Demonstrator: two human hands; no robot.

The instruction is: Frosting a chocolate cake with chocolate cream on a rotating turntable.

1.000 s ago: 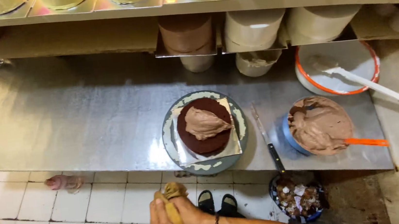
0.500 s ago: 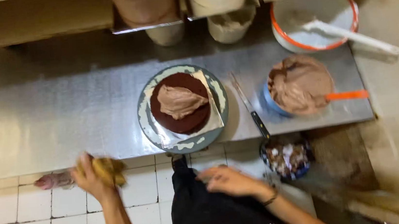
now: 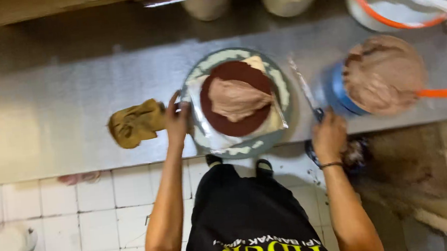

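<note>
Left hand (image 3: 176,120) pinches a crumpled mustard cloth (image 3: 136,123) on the steel counter (image 3: 42,115), frame centre-left.
Fingers also touch the rim of the round turntable (image 3: 280,90), which carries a dark brown cake disc (image 3: 237,124) topped with a rough blob of pale cream. Right hand (image 3: 329,137) (forearm straight up from bottom right) is closed on the handle of a long palette knife (image 3: 303,88), beside a blue bowl (image 3: 338,95) of brown frosting.
</note>
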